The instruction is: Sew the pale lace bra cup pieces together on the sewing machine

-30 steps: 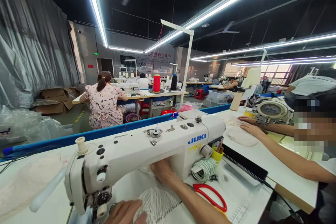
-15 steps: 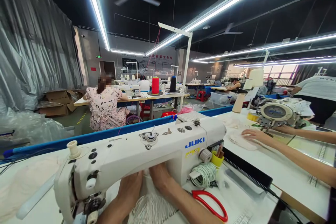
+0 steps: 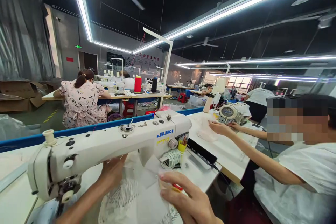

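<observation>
A white JUKI sewing machine (image 3: 110, 148) stands across the table in front of me. Under its arm lies a piece of white mesh fabric (image 3: 136, 196). My left hand (image 3: 112, 173) reaches under the machine's arm and grips the far part of the fabric. My right hand (image 3: 187, 199) is lifted near the table's front edge, fingers pinched on the near edge of the fabric. A bit of the red scissors (image 3: 177, 186) shows behind my right fingers.
A coil of white cord (image 3: 171, 157) and a yellow cup (image 3: 182, 146) sit by the machine's base. A person in white (image 3: 288, 168) sits close on my right, hands on pale cloth at a second machine (image 3: 231, 112). Another person (image 3: 82, 101) sews at a table beyond.
The view has swung right and the person beside me has come into view. My right hand has come back from under the machine's arm and lifted the fabric's near edge.
</observation>
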Demonstrator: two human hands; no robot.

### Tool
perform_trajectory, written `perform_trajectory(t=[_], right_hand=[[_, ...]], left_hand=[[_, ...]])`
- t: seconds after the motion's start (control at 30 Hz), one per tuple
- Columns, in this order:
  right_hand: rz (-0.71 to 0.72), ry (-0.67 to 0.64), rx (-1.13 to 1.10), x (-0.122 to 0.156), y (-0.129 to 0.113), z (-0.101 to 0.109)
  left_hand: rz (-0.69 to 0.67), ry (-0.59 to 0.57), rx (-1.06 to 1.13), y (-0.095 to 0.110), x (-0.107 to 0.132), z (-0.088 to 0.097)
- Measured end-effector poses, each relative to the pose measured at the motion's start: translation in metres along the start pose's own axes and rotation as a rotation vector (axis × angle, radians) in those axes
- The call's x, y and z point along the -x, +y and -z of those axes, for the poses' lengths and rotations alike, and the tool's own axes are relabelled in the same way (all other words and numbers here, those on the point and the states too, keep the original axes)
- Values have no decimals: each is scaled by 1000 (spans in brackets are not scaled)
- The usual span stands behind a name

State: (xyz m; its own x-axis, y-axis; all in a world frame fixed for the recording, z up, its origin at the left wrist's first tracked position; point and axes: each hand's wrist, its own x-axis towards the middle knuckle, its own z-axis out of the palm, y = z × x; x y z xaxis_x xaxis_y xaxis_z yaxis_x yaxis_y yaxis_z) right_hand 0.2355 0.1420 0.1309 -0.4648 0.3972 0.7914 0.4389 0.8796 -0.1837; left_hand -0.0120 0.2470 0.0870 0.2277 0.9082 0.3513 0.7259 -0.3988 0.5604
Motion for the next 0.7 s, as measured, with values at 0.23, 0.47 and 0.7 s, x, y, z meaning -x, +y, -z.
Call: perform_trajectory(t=[0.23,0.47,0.7], right_hand=[[-102,58,-87,20,-41,22],[-371,-293,-25,48,-74,36],[-435,-594,-281,24,-84,-26]], left_hand=[[94,-458,805,69,65,-20],[123,-376,677,95,137,7],[-183,-366,262,98,168,31]])
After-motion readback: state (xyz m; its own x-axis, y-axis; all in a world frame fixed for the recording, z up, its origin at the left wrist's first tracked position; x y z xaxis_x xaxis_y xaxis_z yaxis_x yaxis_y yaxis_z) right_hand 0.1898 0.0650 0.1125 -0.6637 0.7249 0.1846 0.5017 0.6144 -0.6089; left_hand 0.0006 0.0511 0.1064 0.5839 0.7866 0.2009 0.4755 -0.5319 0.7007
